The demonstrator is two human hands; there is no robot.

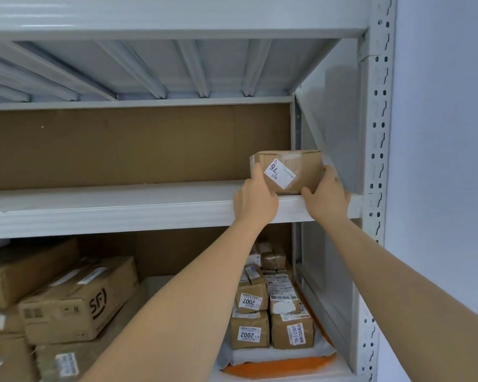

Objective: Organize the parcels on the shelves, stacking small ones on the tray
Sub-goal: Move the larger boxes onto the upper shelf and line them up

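Observation:
A small brown cardboard parcel [301, 168] with a white label reading 76 sits at the right end of the upper shelf [108, 199], close to the front edge. My left hand [255, 201] grips its left side and my right hand [329, 198] grips its right side and lower corner. On the shelf below, an orange tray [282, 366] holds several small taped parcels [250, 329] with number labels, stacked in rows.
Larger cardboard boxes [78, 301], one printed SF, are piled on the left of the lower shelf. A white metal upright [377, 161] and side panel close the shelf on the right. A brown backboard runs behind the upper shelf.

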